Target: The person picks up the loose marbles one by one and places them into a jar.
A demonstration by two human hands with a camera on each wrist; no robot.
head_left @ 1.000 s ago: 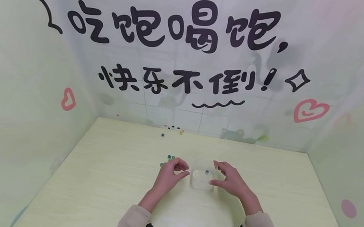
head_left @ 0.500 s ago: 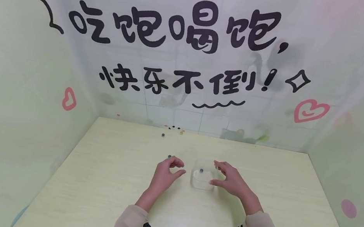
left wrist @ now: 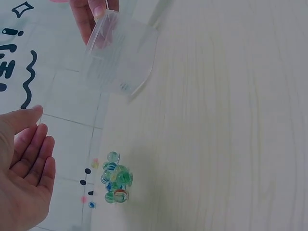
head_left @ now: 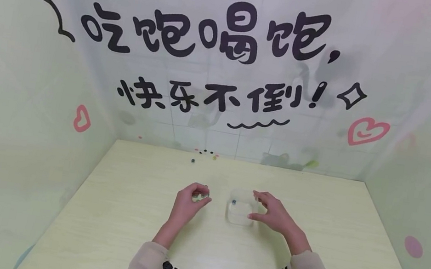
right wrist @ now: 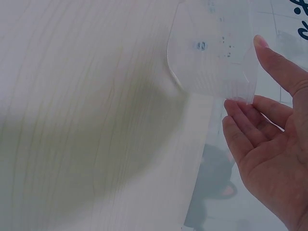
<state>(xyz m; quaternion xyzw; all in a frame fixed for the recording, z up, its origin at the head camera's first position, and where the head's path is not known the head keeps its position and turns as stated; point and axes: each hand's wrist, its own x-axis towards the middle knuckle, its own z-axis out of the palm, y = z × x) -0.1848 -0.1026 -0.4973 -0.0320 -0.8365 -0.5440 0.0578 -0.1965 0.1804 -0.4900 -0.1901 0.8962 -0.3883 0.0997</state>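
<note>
Pickup step, likely: empty, loose-fingered left hand (head_left: pixel 185 204) at marbles (left wrist: pixel 122 174), lower centre; box (head_left: pixel 240 213) in grip of right hand (head_left: pixel 275 214); calls for light pinch next.

2 arms (head_left: pixel 164 236) forward, left hand (head_left: pixel 186 202) and right hand (head_left: pixel 273 214), fingers (left wrist: pixel 35 152) curved.

A pale, flat, wood-grained table (head_left: pixel 103 211) bore a clear, rounded-square plastic container (head_left: pixel 237 219), standing upright. Left of it lay a close cluster of clear glass marbles (left wrist: pixel 123 178) with coloured swirls. 1 small, round, dark-blue marble (head_left: pixel 193 161) lay near the far edge.
</note>
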